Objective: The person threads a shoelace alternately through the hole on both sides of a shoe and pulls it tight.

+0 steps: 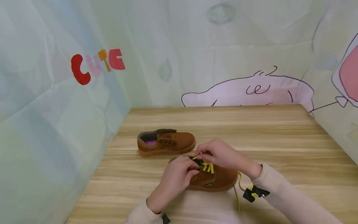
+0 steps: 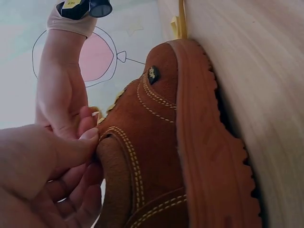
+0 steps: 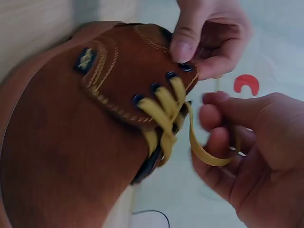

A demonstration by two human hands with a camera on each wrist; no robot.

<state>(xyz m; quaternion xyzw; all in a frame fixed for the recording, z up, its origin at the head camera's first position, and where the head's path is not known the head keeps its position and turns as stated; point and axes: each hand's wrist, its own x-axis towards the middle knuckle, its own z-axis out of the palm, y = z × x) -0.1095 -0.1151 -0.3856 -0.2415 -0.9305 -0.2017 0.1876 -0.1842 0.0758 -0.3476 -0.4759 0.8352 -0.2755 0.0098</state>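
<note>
What seems to count most is how the lace (image 3: 203, 156) stands to the bare eyelet (image 3: 186, 67), the one nearest the ankle opening on the flap (image 1: 205, 177) on the person's side. The left hand (image 1: 179, 171) is the nearer: it pinches that corner, its thumb on the outer face right by the eyelet and a finger behind. The right hand (image 1: 221, 155) is just beyond the flap's edge, over the far side of the opening, so from it the eyelet lies back toward the person. Its fingers are curled and pinch the lace, which bows in a loose loop between the threaded rows and the fingertips; exactly where the lace tip sits cannot be told. The three eyelets farther toward the toe on this flap are threaded. The shoe (image 1: 227, 177) rests sole down on the table (image 1: 268, 130) in front of the person, under both hands. Its toe points to the person's right and slightly back toward them, so its long axis runs mostly crosswise, the left hand by the opening and the right forearm reaching across near the toe. The second shoe (image 1: 183, 141), with no lace showing, lies just beyond, its toe also to the right.
</note>
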